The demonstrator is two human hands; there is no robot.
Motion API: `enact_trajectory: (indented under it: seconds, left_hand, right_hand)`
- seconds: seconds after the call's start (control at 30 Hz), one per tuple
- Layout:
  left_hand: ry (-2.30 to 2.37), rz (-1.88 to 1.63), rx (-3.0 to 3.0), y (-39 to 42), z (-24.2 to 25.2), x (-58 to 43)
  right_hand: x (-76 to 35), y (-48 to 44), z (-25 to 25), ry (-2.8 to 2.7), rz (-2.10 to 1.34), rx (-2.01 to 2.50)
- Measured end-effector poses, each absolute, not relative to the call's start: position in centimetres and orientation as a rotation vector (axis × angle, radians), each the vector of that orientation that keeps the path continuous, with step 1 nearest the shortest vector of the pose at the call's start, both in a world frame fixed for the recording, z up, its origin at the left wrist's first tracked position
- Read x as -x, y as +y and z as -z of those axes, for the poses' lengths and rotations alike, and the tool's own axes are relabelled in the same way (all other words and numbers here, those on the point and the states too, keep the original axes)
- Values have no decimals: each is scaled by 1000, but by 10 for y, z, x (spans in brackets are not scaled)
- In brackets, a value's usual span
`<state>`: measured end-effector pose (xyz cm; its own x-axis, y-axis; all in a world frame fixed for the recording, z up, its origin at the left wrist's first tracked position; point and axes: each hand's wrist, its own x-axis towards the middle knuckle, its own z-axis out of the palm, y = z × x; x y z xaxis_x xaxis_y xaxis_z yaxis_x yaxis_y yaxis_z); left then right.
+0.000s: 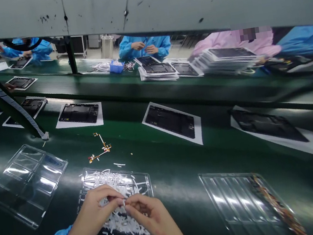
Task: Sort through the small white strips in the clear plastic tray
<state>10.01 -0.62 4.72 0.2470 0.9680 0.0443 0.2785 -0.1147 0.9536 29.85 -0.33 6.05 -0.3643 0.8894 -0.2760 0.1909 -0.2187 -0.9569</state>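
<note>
— What is lying on my bench to the left?

— An empty clear tray (25, 184) is sitting on the green surface, and two thin flex cables (100, 148) are lying loose beyond it.

— And to my right?

— A second clear tray (240, 203) is resting there, with coloured parts lining its far edge.

— What is riding on the belt?

— Dark tablet backs on white sheets, one (79, 114) at left, one (171, 122) at centre, another (269, 126) at right.

— Anything across the line?

— Co-workers in blue sleeves (144, 47) are working beside stacked panels (158, 72); a grey beam (140, 6) is crossing overhead.

Head-worn view, forward-down, close over workbench (183, 176)
</note>
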Motion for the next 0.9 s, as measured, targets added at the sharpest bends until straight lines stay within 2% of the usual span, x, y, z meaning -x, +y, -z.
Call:
enact_trajectory:
  seconds: [0.23,0.33,0.9]
  left_hand:
    - [1260,-1131,-2015,-19,-42,-100]
    - [1234,-1102,-2223,-25,-41,-107]
    - [1301,-1105,-2188,-26,-40,-109]
  right_hand:
    - [-300,-2,-53,-1295,-1696,1299]
    - [-297,-3,-55,-1318,-1676,1297]
    - [-295,-10,-63,-1608,-1411,1324]
